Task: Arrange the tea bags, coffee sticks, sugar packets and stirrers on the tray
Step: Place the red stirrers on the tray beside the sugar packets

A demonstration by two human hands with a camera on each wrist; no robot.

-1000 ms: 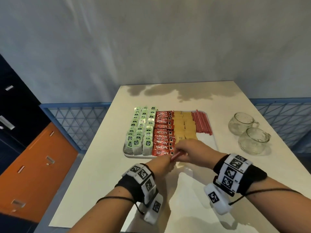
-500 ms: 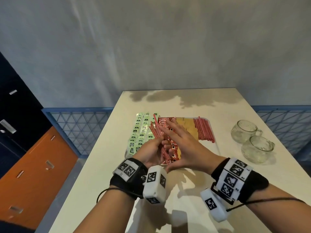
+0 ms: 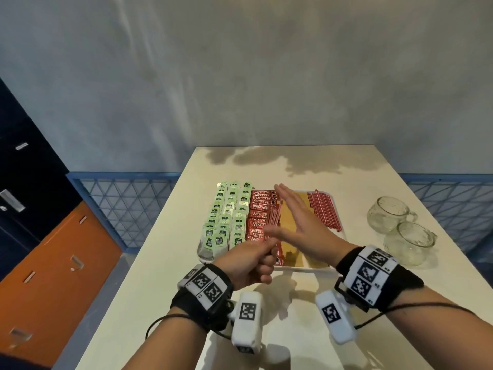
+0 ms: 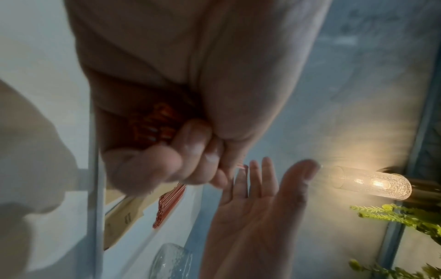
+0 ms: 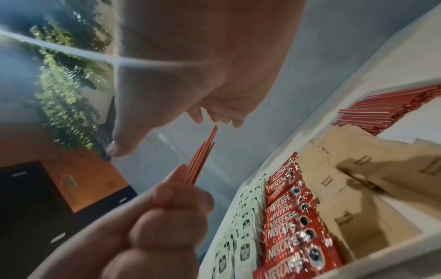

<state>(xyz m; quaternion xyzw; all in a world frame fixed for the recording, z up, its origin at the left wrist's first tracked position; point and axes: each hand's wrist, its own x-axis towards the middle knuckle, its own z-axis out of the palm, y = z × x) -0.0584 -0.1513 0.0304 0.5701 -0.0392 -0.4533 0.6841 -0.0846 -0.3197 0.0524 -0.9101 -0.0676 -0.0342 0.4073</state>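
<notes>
Left hand (image 3: 248,261) gripping a bundle of red stirrers (image 5: 203,160); right hand (image 3: 301,222) flat, fingers straight, above the tray (image 3: 306,269).
The tray lies mid-surface (image 3: 165,263). From its left edge to its right: green tea bags (image 3: 226,217), red coffee sticks (image 3: 260,217), brown sugar packets (image 5: 358,188), laid stirrers (image 3: 324,212). Two glass cups (image 3: 400,228) stand by the surface's right edge.
</notes>
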